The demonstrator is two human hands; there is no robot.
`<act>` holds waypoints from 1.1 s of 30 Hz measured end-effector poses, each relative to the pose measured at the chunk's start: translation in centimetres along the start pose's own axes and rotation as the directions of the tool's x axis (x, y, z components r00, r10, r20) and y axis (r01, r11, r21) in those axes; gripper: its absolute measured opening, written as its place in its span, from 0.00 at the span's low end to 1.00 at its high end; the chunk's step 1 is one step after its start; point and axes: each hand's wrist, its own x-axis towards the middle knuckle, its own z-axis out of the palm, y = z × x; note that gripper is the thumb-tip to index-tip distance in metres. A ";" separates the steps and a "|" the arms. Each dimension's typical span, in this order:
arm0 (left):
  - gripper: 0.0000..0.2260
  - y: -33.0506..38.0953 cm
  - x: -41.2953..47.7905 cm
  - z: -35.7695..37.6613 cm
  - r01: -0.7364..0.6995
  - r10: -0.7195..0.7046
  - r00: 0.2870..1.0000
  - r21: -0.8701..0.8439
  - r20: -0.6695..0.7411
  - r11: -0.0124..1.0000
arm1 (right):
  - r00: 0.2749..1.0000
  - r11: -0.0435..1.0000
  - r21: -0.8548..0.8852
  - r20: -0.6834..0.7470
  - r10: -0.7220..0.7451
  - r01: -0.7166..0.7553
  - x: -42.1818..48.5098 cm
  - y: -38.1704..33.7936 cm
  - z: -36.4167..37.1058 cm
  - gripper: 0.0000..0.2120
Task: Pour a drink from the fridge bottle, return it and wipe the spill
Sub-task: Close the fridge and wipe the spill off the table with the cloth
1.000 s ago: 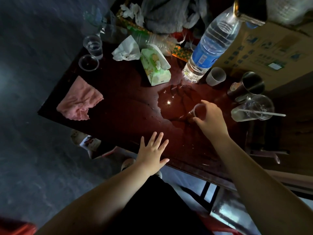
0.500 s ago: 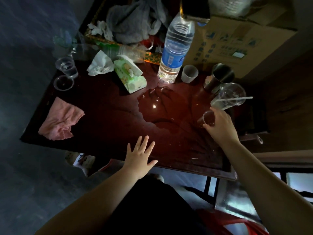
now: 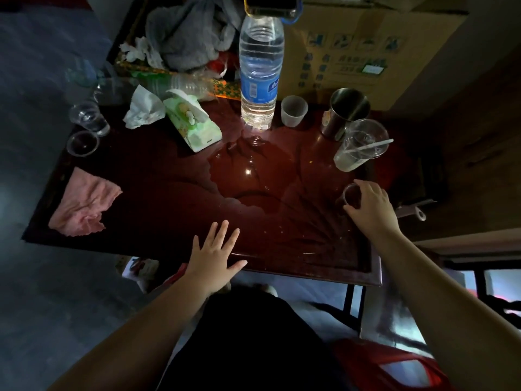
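A clear water bottle [image 3: 260, 71] with a blue label stands upright at the back of the dark red table [image 3: 158, 210]. In front of it a wide puddle [image 3: 251, 170] of spilled water spreads over the tabletop. My right hand [image 3: 370, 206] grips a small clear cup [image 3: 351, 194] standing at the right side of the table, beyond the puddle. My left hand [image 3: 215, 255] lies flat with spread fingers on the table's near edge and holds nothing. A crumpled pink cloth [image 3: 84, 204] lies at the left end of the table.
A green tissue pack [image 3: 194, 122], a crumpled tissue [image 3: 143, 110], two clear cups [image 3: 87, 128], a white cup [image 3: 293, 110], a steel mug [image 3: 346, 111] and a plastic cup with a straw [image 3: 359, 145] crowd the back. A cardboard box [image 3: 366, 46] stands behind.
My right hand has carried the small cup from the puddle's edge to the right side of the table. My left hand has stayed flat at the near edge.
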 end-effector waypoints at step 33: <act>0.29 -8.1 -2.5 0.8 -0.312 0.312 0.950 0.078 0.013 0.947 | 0.943 0.944 -0.035 0.080 -0.324 0.328 -14.8 -13.7 14.8 0.22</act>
